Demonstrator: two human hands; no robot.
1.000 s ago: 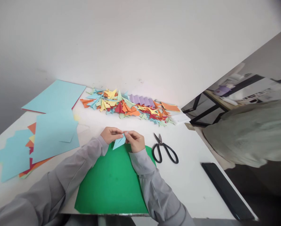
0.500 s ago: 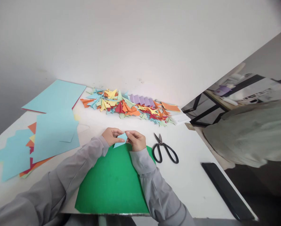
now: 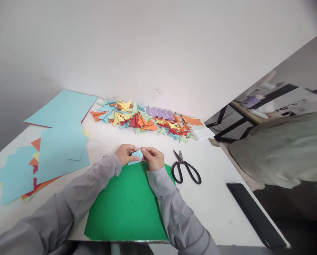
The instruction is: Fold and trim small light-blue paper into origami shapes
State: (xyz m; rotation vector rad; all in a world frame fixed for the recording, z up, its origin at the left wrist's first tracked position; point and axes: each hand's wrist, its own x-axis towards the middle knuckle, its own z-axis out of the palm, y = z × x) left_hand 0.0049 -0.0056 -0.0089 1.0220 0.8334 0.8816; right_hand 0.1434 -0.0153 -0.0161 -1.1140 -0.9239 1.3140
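A small piece of light blue paper (image 3: 137,156) is pinched between my two hands, above the far edge of a green mat (image 3: 128,202). My left hand (image 3: 125,154) is closed on its left side, thumb lying across the front. At the upper right corner, the thumb and fingers of my right hand (image 3: 154,158) grip it. The paper looks folded, with slanted edges; part of it is hidden by my fingers. Scissors (image 3: 183,164) with black handles lie a little to the right of my right hand, blades slightly apart.
Along the wall lies a heap of small folded paper planes (image 3: 131,117) in several colours, with a purple pleated row (image 3: 159,113). Blue paper sheets (image 3: 60,152) and coloured scraps cover the left side. A black bar-shaped object (image 3: 256,214) lies at the right edge, near a person's clothing (image 3: 283,152).
The blue paper has tilted slightly between my fingers, its lower left corner now a little higher. Both hands stay in nearly the same place.
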